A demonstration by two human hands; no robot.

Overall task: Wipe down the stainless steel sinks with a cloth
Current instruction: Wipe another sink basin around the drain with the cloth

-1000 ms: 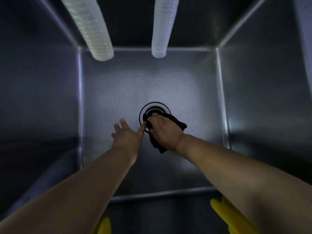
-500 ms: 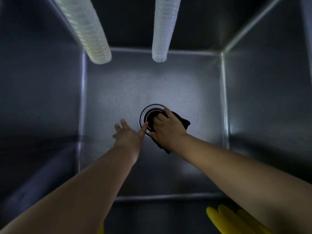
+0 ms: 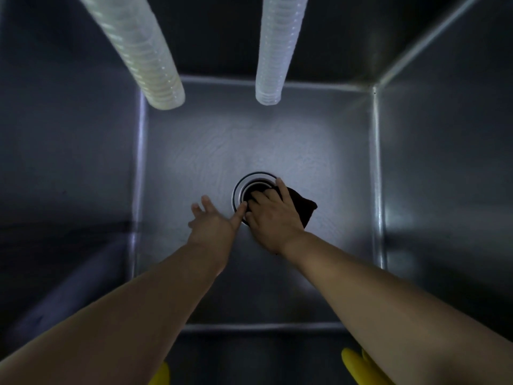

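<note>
Deep steel sink (image 3: 277,129), walls close on all sides, floor bare toward 2 hoses (image 3: 144,56) at back. Left hand (image 3: 213,220) is laid flat, fingers spread, beside drain (image 3: 254,187). Right hand (image 3: 273,215) is curled on dark cloth (image 3: 302,208) at drain rim, shifted slightly right vs. 0.5 s ago.

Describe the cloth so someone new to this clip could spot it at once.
Look at the floor of the steel sink and find the round drain. The cloth lies at the drain's right edge, under the right hand. It is the only black, soft thing there.
</note>
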